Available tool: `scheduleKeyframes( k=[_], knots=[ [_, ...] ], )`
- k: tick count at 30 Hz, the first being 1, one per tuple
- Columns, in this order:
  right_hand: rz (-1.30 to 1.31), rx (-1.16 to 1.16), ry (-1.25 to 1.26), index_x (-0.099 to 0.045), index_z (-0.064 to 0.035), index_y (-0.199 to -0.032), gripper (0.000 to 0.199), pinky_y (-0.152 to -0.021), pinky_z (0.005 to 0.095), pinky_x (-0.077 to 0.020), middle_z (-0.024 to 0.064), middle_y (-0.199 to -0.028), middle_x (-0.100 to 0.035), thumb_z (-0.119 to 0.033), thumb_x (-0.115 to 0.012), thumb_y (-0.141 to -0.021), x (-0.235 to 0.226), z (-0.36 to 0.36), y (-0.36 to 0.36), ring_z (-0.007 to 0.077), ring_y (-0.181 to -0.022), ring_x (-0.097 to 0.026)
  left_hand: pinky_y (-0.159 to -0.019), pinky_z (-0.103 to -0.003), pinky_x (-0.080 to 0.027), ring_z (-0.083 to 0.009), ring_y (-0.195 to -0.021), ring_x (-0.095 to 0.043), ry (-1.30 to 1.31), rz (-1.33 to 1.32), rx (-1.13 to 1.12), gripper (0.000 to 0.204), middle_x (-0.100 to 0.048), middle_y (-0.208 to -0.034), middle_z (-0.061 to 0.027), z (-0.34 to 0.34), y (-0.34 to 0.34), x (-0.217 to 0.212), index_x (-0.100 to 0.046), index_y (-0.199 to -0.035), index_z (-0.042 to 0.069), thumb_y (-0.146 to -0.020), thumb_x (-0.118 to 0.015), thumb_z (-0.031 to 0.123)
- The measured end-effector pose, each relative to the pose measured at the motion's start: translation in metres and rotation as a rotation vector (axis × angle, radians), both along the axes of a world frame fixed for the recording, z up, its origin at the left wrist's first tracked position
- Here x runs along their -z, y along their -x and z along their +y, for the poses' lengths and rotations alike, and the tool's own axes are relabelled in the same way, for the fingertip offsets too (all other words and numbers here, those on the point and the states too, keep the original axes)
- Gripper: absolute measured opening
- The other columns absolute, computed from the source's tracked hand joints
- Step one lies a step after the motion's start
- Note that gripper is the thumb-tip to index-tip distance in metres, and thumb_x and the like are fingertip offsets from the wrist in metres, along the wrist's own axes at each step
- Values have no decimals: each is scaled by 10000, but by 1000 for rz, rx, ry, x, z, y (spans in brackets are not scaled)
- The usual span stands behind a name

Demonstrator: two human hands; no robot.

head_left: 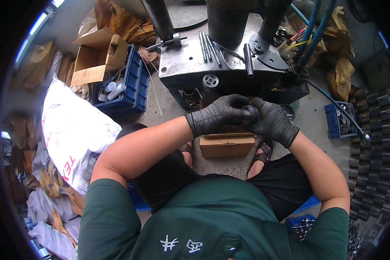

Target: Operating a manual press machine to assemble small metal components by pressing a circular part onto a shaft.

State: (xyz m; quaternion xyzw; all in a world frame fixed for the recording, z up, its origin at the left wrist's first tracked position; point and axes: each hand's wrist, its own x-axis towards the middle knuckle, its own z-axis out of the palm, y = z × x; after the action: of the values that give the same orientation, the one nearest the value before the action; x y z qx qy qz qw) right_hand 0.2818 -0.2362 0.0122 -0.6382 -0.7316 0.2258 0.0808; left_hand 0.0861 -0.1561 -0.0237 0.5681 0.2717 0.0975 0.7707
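Note:
Both hands wear dark grey gloves and meet just in front of a metal press table [190,65]. My left hand [216,115] and my right hand [271,121] close together around a small dark round part [251,113], mostly hidden by the fingers. Several thin steel rods [208,45] and a dark short cylinder [248,60] lie on the press table above the hands. A small brown cardboard box [226,144] sits on the floor right under the hands, between my sandalled feet.
A blue crate [132,84] with white tubes and an open cardboard box [97,56] stand at left, beside a big white sack [71,130]. Rows of dark metal parts [372,147] are stacked at right, near a small blue bin [339,121]. Blue hoses [318,26] run upward.

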Motion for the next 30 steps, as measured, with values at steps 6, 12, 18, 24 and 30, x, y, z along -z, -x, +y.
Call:
scheduleKeyframes(
  k=[6, 12, 18, 24, 30],
  knots=[
    [55, 64, -41, -587, -77, -1196, 628, -788, 460, -585, 211, -969, -715, -374, -880, -727, 0, -5, 4, 390, -918, -724, -1005, -320, -518, -197, -1114, -631, -101, 47, 15, 785, -651, -1190, -138, -6, -2, -4, -500, -1396, -71, -809, -854, 311],
    [87, 6, -101, -577, -84, -1234, 593, -819, 489, -583, 222, -964, -719, -348, -828, -766, 5, -5, 3, 412, -935, -714, -1019, -322, -509, -201, -1132, -627, -190, 80, -28, 787, -656, -1200, -149, -8, -1, 1, -523, -1364, -78, -792, -868, 338],
    [155, -20, -77, -578, -90, -1259, 568, -831, 490, -579, 230, -981, -719, -308, -804, -785, 23, -5, 2, 418, -951, -707, -972, -347, -535, -237, -1069, -664, -515, 149, -34, 803, -668, -1164, -182, -6, -5, 18, -553, -1303, -86, -745, -893, 381],
    [77, -39, -36, -580, -22, -1153, 513, -799, 505, -575, 238, -918, -715, -317, -788, -789, 29, -7, -1, 435, -893, -706, -898, -351, -553, -241, -991, -692, -477, 252, -1, 660, -713, -1008, -156, -10, -3, -1, -626, -1110, -60, -714, -900, 392],
    [-348, -145, 176, -591, 28, -1082, 490, -774, 487, -572, 244, -898, -712, -307, -786, -783, 39, 5, -19, 418, -886, -714, -855, -344, -557, -232, -905, -711, -608, 307, -72, 617, -712, -911, -166, -41, -23, -10, -665, -1030, -36, -722, -887, 451]
  ],
)
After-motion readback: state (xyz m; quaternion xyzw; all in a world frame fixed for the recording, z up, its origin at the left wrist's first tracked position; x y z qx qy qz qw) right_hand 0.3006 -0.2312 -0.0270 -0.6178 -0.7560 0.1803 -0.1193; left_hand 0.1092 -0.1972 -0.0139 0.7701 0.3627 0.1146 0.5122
